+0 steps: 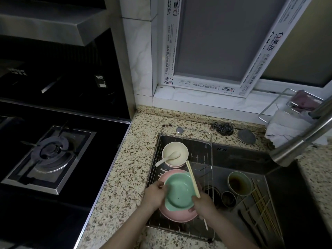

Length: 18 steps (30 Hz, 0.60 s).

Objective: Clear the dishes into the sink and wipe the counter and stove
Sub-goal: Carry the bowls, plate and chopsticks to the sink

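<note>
A green plate [179,191] lies stacked on a pink plate [177,215] over the wire rack [210,159] in the sink [242,155]. My left hand [155,194] grips the left rim of the stack. On the right rim my right hand [203,203] holds the plates together with a pair of chopsticks [193,178]. Behind them a cream bowl [181,149] with a white spoon [167,158] sits on a pink dish in the rack. The speckled counter [129,168] lies to the left, the black gas stove [50,155] beyond it.
In the sink basin lie a dirty bowl [239,183], a small cup [228,198] and several chopsticks [262,207]. A steel scourer [222,128] and a drain lid [246,136] sit behind the sink. The tap [303,137] and a rack with cloths [287,126] are at the right.
</note>
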### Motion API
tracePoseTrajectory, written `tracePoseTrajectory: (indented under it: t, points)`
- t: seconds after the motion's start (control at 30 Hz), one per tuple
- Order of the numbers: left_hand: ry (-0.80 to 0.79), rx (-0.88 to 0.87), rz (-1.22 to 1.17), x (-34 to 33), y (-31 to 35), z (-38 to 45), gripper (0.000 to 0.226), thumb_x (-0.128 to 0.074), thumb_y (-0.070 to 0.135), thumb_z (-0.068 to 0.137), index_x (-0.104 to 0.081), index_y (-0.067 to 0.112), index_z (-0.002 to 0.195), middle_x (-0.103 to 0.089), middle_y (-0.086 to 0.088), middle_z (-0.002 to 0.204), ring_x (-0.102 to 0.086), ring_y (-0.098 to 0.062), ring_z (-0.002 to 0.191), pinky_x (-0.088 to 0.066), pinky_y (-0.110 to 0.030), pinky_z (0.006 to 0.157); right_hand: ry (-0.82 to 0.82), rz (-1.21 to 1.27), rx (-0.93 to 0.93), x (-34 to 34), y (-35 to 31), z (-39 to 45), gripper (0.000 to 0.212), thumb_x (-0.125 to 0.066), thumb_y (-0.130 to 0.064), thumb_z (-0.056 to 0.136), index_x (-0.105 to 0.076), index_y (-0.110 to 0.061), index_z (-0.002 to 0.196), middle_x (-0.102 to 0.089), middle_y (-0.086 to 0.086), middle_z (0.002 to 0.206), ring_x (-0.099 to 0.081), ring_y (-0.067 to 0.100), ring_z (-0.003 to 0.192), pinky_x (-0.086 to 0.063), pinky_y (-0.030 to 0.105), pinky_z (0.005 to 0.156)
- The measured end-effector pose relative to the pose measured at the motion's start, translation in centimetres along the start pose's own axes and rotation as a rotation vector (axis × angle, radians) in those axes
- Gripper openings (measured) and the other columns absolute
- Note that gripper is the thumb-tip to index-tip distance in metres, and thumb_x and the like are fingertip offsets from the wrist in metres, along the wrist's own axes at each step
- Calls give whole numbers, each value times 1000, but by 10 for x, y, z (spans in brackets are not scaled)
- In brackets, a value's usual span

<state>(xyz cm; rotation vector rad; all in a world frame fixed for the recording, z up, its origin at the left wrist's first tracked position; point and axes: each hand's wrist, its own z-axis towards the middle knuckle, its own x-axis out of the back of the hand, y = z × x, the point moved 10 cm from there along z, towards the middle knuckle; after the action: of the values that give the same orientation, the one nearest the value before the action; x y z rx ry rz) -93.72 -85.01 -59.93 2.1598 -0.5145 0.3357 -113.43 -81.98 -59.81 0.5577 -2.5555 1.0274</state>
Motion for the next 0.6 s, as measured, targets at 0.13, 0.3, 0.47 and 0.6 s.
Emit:
tracePoseTrajectory:
  t: [0.13, 0.3, 0.47, 0.6]
  points:
    - [-13, -15, 132, -12, -9, 2, 33, -55, 14, 88, -57, 9, 121, -66, -11, 114, -61, -25, 105, -42, -19, 77, -69, -75, -53, -18, 12, 4, 33, -39, -20, 96, -45, -9, 128, -63, 4, 57, -45, 18, 41, -27, 18, 33]
    - [28, 2, 210, -14, -22, 6, 29, -49, 5, 86, -62, 6, 113, -68, -14, 109, -63, -27, 100, -45, -25, 76, -136, -65, -143, -31, 24, 4, 29, -42, -21, 98, -46, -3, 121, -52, 3, 63, -38, 12, 43, -24, 13, 30]
    - [27, -25, 313, -18, -22, 11, 28, -50, 8, 86, -64, 10, 109, -69, -12, 106, -64, -27, 99, -47, -28, 80, -145, 19, -179, -28, 28, 4, 8, -44, -19, 97, -39, -16, 103, -44, 3, 62, -34, 5, 27, -22, 13, 30]
    - [73, -72, 358, -19, -17, 12, 37, -44, 6, 85, -65, 21, 112, -70, -6, 106, -66, -22, 95, -54, -33, 82, -128, 73, -150, -12, 18, 5, 7, -43, -18, 96, -43, -18, 89, -44, 1, 47, -32, 5, 21, -21, 12, 33]
